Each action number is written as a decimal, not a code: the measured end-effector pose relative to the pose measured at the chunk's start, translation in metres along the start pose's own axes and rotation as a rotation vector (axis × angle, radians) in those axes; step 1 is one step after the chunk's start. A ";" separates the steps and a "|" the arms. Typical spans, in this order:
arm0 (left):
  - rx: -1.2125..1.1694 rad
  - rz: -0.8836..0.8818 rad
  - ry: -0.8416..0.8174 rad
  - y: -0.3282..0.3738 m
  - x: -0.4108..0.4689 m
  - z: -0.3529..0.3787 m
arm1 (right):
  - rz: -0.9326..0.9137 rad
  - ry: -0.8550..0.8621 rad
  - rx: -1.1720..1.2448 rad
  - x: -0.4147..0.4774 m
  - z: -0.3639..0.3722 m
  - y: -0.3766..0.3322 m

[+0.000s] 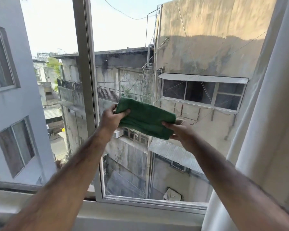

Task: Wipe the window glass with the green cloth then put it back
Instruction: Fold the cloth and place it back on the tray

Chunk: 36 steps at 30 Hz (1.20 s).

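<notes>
A folded green cloth [145, 118] is stretched between both hands in front of the window glass [182, 55], at mid height. My left hand [111, 118] pinches its upper left end, thumb on top. Its lower right end rests in my right hand [180, 130], which cups it from beneath with fingers curled over the edge. Whether the cloth touches the pane cannot be told. The glass pane fills the right sash, and through it I see weathered buildings.
A white window frame post [86, 80] stands left of the hands; the left side of the window looks open. The white sill [140, 212] runs below. A pale curtain [265, 114] hangs along the right edge, close to my right forearm.
</notes>
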<state>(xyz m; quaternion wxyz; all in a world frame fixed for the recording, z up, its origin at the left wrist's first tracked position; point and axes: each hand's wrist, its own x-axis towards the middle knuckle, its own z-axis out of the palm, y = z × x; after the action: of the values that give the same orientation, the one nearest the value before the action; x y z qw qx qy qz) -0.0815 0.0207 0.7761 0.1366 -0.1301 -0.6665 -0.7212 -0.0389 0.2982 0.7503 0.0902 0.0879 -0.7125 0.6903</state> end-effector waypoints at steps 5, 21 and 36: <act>-0.191 -0.284 -0.078 -0.060 -0.042 -0.024 | 0.153 -0.020 0.100 -0.021 0.009 0.052; -0.059 -0.811 -0.154 -0.291 -0.177 -0.082 | 0.688 0.029 0.148 -0.137 0.042 0.300; 0.213 -1.120 -0.305 -0.529 -0.317 -0.114 | 1.040 0.218 0.182 -0.315 0.086 0.560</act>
<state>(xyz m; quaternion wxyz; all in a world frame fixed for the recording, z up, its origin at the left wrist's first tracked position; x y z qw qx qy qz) 0.0164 -0.0457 0.1597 -0.3499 0.1538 -0.7147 -0.5857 0.1260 0.2300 0.1266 -0.1979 -0.3413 -0.5857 0.7080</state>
